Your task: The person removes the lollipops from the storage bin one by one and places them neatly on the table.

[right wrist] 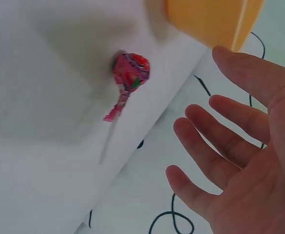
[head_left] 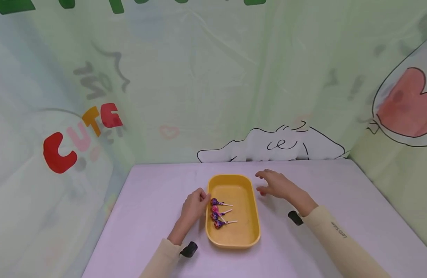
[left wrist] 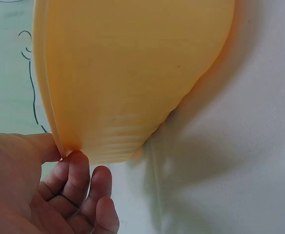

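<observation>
With thumb and fingertips my left hand (head_left: 193, 205) pinches the left rim of a yellow plastic tray (head_left: 242, 216); the left wrist view shows this grip on the tray's edge (left wrist: 44, 87). Several wrapped lollipops lie along the tray's left side, purple ones (head_left: 218, 224) and a pink one (head_left: 215, 209), sticks pointing right. Just beyond the right rim hovers my right hand (head_left: 278, 186), fingers spread and holding nothing. Below it a pink-red wrapped lollipop (right wrist: 131, 71) with a white stick rests on the table; in the head view the hand mostly hides it.
The tray stands on a pale lilac-covered table (head_left: 157, 200). Behind and at the sides hangs a light green printed curtain (head_left: 213, 85) with letters and drawings. Each wrist wears a black camera, the left one (head_left: 189, 249) near the table's front.
</observation>
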